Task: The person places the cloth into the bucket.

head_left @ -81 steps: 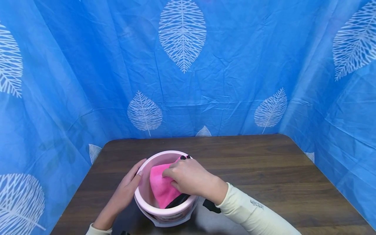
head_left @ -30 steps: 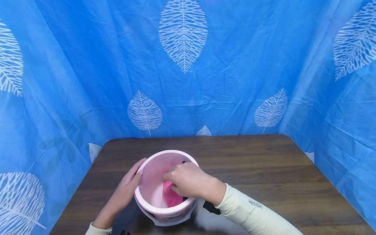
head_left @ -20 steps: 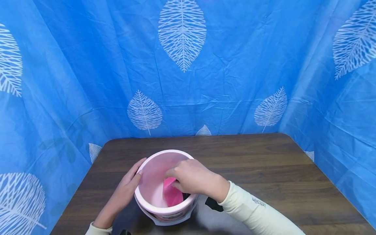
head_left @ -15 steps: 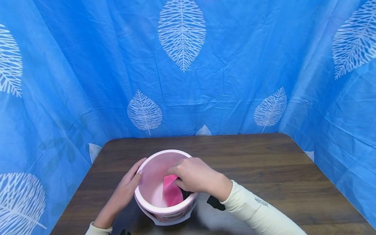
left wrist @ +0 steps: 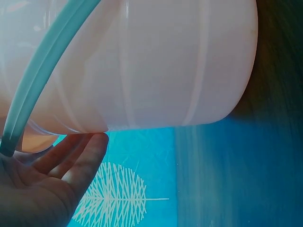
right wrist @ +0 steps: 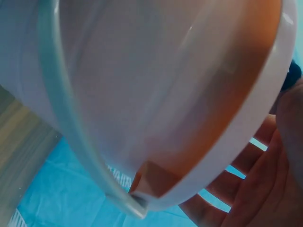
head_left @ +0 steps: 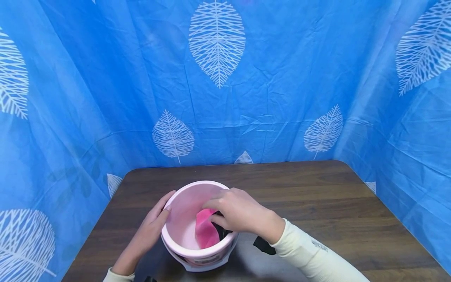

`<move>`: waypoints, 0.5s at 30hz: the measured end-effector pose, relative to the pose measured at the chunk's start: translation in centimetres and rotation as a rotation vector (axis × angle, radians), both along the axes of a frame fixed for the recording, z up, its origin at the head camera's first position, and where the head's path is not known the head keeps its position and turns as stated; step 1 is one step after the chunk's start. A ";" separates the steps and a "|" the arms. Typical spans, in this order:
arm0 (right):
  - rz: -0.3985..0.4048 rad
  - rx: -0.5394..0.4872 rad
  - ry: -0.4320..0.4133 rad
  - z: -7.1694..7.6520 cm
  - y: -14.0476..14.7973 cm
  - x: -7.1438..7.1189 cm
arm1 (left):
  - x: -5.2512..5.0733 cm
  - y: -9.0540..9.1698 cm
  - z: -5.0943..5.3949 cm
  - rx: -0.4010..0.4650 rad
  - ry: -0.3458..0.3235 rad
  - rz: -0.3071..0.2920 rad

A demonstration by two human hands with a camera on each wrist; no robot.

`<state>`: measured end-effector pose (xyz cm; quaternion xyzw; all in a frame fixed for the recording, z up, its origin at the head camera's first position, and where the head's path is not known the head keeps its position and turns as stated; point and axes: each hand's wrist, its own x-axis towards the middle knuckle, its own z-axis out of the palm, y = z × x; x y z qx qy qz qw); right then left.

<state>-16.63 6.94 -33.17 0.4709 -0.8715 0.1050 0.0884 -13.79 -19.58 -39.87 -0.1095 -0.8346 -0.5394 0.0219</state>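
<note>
A pale pink bucket (head_left: 179,231) stands on the table. My left hand (head_left: 151,225) holds its left side, thumb over the rim and fingers outside; in the left wrist view, fingertips touch the bucket's wall. My right hand (head_left: 237,211) reaches over the right rim, with thumb and fingers apart. Just below it inside the bucket lies a soft pink cloth thing (head_left: 206,233) with a black part (head_left: 222,232); its exact kind is unclear. In the right wrist view, the fingers are spread beside the rim, and a dark piece (right wrist: 292,76) shows near the thumb.
The bucket's handle (left wrist: 45,66) hangs down along its front. Dark wood-grain table (head_left: 299,196) extends to the right and behind. A blue curtain (head_left: 267,98) with white leaf prints encloses the back and sides.
My right hand has lowered the pink cloth thing into the bucket, then drawn slightly up and right as its thumb and fingers parted. The cloth stays low inside; my left hand keeps its place.
</note>
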 end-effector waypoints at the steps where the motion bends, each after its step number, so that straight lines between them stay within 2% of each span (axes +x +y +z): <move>1: -0.001 -0.002 0.006 0.0 0.1 0.0 | 0.0 0.0 0.0 -0.001 0.000 -0.001; 15: -0.032 -0.050 0.029 -0.4 1.1 -0.2 | -0.4 -0.3 0.1 -0.002 -0.019 -0.008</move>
